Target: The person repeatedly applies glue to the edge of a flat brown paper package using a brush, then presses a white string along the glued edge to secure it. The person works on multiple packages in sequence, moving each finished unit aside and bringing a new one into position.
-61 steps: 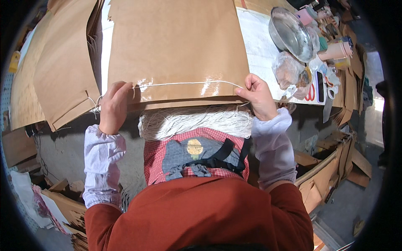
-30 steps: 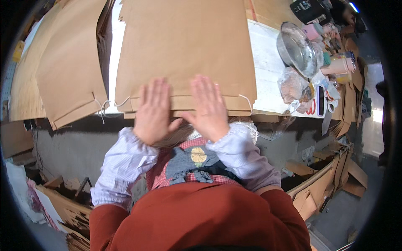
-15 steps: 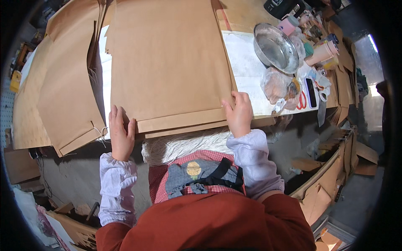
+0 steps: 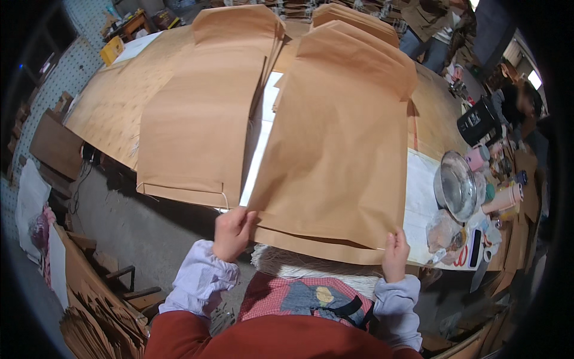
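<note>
A large brown paper bag (image 4: 344, 137) lies lengthwise in front of me on top of a stack, its surface bulging and wrinkled. At its near left corner, my left hand (image 4: 232, 233) is closed on the folded edge. My right hand (image 4: 395, 257) pinches the near right corner between thumb and fingers. The near edge is raised a little, with a dark gap under the fold. To the left lies a second stack of brown paper bags (image 4: 197, 131), with white string at its near end. A bundle of white strings (image 4: 281, 263) hangs below the table edge at my lap.
On the right of the wooden table (image 4: 113, 107) are a metal basin (image 4: 448, 197), plastic bags (image 4: 441, 230), a phone (image 4: 476, 248) and a pink bottle (image 4: 503, 198). More paper bags (image 4: 359, 23) and another person (image 4: 427, 42) are at the far side.
My hands have gone from resting along the bag's near edge to gripping its two near corners. The bag now bulges and its near edge is raised. The view has shifted to the left.
</note>
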Action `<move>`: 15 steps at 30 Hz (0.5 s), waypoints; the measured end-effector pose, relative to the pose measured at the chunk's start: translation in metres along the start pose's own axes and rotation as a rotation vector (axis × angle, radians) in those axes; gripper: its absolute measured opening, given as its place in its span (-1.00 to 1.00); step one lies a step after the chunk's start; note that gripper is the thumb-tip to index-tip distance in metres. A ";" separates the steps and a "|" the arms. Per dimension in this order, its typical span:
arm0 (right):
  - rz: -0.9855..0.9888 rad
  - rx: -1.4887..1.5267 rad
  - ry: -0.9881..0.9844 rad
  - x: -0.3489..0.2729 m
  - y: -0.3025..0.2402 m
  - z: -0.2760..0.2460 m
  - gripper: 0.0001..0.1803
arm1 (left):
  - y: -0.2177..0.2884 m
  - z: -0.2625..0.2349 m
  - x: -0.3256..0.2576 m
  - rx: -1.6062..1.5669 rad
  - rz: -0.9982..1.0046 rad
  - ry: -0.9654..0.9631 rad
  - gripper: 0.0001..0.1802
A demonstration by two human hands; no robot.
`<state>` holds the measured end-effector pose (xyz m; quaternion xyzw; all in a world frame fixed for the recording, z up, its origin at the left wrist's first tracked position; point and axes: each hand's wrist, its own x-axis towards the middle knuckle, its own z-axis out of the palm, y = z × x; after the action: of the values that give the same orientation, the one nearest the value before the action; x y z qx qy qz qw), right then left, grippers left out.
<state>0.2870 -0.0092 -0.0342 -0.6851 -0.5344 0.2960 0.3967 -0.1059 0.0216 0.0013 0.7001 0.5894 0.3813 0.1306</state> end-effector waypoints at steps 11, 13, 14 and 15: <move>-0.059 0.549 -0.627 0.062 -0.134 0.257 -0.50 | -0.256 -0.171 0.020 -0.075 -0.318 0.718 -0.68; -0.049 0.410 -0.675 0.063 -0.154 0.285 -0.50 | -0.297 -0.193 0.022 -0.016 -0.383 0.715 -0.67; -0.063 0.298 -0.671 0.060 -0.163 0.292 -0.50 | -0.315 -0.199 0.022 0.028 -0.426 0.700 -0.67; -0.033 0.193 -0.669 0.053 -0.170 0.293 -0.51 | -0.329 -0.204 0.022 0.070 -0.469 0.682 -0.66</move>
<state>-0.0268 0.1283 -0.0367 -0.5006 -0.6154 0.5469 0.2674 -0.4845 0.0764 -0.0607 0.3845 0.7549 0.5311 -0.0127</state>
